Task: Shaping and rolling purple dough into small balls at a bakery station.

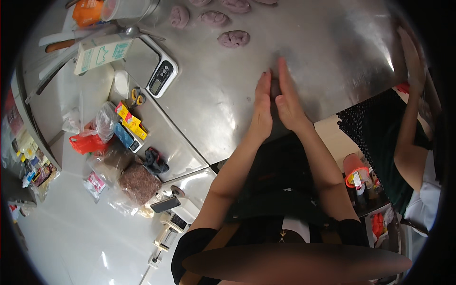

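Note:
My left hand (262, 104) and my right hand (289, 99) face each other over the steel worktop, palms inward, fingers straight and stretched away from me. In the narrow gap between them shows a small dark purplish lump (275, 88), which looks like dough. Shadow and my palms hide most of it, so I cannot tell how firmly they touch it. Beyond my fingertips lie several pale purple dough pieces, folded and lumpy; the nearest dough piece (233, 39) is an oval with a creased top.
A white kitchen scale (163, 76) sits to the left, near a carton (102, 51), yellow-handled scissors (137, 97) and a bag of brown grains (139, 184). A phone (165, 204) is propped at lower left. At right, another person's hand (412, 59) rests by the worktop's edge.

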`<state>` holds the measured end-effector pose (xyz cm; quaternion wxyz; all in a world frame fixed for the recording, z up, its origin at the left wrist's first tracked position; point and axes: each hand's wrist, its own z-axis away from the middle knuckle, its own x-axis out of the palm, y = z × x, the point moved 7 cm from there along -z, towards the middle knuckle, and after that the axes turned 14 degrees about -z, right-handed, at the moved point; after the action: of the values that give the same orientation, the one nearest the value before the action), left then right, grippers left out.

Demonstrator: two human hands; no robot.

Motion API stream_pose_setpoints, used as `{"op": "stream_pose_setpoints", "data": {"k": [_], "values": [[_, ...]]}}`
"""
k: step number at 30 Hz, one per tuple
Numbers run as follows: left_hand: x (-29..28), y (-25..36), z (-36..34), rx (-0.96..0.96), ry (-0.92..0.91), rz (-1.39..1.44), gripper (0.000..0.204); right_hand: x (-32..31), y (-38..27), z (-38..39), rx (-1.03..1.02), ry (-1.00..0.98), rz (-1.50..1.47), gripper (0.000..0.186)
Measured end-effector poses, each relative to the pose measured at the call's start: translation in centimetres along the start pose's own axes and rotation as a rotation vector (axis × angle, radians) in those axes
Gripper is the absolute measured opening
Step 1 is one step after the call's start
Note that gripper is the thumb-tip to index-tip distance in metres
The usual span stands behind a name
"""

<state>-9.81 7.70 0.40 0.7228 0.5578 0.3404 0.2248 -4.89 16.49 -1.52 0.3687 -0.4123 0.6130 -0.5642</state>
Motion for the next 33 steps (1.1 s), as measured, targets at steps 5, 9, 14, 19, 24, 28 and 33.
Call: {"op": "stream_pose_setpoints", "data": {"k": [5,9,14,19,24,28,33], "values": [[-0.9,-1.3,-1.4,-0.006,-0.005,-0.030,0.060,-1.6,-1.6,1.5,0.000,0.178,-0.116,0.070],[-0.7,-2.6,-2.1,-0.019,-0.023,0.002,0.057,-1.2,-1.2,2.5,0.120,0.194,-0.173,0.067],[-0.6,-2.3,-2.1,-0.050,-0.032,0.042,0.054,-0.7,-0.1,2.7,0.166,0.256,-0.242,0.067],[1.6,-2.1,0.0,-0.045,0.078,-0.078,0.060,0.7,0.0,-0.7,0.015,0.124,-0.088,0.071],[0.4,-1.1,-0.6,-0.214,0.162,0.073,0.057,0.2,-1.0,0.3,-0.043,0.109,-0.094,0.074],[1.8,-2.0,-0.1,-0.039,0.078,-0.054,0.057,1.2,-0.5,-0.1,-0.003,0.107,-0.103,0.078],[0.7,-2.1,-1.0,-0.106,0.062,-0.060,0.055,0.5,-0.7,0.8,0.034,0.079,-0.150,0.076]]}}
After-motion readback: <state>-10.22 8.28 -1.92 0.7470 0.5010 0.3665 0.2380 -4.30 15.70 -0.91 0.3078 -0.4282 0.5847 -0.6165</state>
